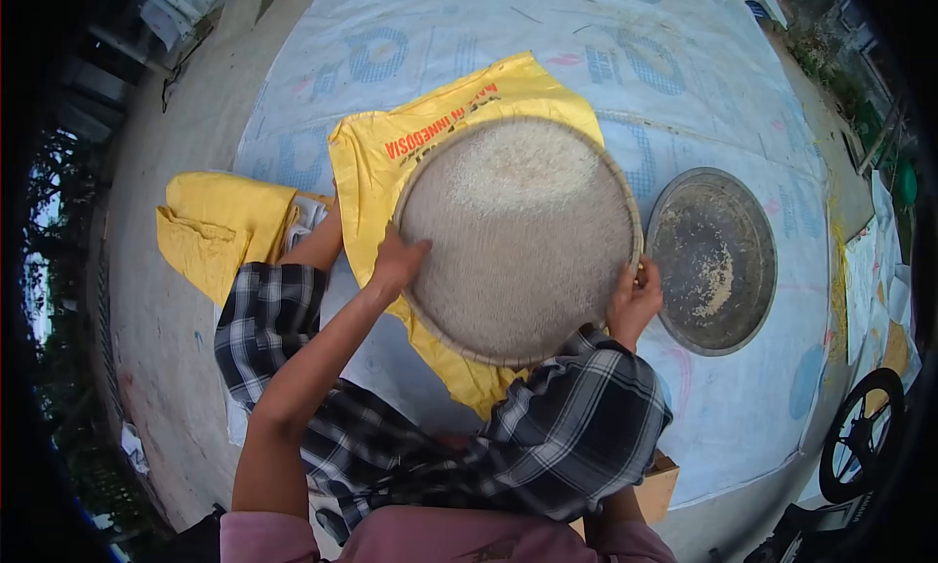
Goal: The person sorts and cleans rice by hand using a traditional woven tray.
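A pale printed tarp (pixel 723 407) covers the ground. On it lies a yellow sack (pixel 366 187), with the round tray (pixel 518 280) over it. A dark basin (pixel 749 255) sits just right of the tray. White grains (pixel 528 167) gather in the tray's far half. Both hands are partly closed, gripping its rim: left hand (pixel 399 262) thumb inside, right hand (pixel 635 299) curled at the opposite edge. Scattered kernels (pixel 718 285) lie in the basin.

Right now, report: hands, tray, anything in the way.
Left hand and right hand grip round tray. Pale grains toward far side. Close by: right knee at near rim; grey basin, right.
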Motion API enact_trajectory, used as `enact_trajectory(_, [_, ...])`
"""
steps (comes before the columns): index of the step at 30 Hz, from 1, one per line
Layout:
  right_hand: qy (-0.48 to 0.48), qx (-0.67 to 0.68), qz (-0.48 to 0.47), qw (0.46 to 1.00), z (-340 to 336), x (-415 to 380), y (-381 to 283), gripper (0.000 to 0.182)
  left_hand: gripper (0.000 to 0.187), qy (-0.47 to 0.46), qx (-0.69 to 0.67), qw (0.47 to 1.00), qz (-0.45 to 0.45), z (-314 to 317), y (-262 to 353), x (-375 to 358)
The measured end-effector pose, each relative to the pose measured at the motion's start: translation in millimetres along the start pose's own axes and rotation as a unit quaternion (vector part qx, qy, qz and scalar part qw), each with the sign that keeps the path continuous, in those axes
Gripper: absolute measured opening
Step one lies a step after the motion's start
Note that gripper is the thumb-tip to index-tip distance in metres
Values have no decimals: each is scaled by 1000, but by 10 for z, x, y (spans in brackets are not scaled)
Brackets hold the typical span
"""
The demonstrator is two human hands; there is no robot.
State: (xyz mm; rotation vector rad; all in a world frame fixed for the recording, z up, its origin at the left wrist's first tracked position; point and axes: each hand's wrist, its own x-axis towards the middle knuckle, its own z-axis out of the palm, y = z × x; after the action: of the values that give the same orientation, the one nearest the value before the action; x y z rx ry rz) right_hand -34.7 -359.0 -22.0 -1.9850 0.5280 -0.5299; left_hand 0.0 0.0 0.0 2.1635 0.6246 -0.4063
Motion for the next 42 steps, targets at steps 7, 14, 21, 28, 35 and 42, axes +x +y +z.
enact_trajectory(7, [34,22,11,999,6,-120,-90,24,62,-22,-106,991,83,-220,147,-44])
enact_trajectory(14, [59,-12,-33,998,-98,72,27,20,71,-65,-63,993,71,-19,189,124])
enact_trajectory(21, [47,-101,-58,992,190,46,174,22,69,31,42,995,87,35,46,178])
enact_trajectory(28, [-68,-301,-73,948,-7,78,60,29,56,142,183,964,128,42,-57,321])
enact_trajectory(35, [-169,-30,-217,961,738,391,-540,9,34,195,171,923,285,238,453,286])
enact_trajectory(42, [-277,-96,-292,910,1560,438,-614,9,19,87,26,968,233,617,779,695])
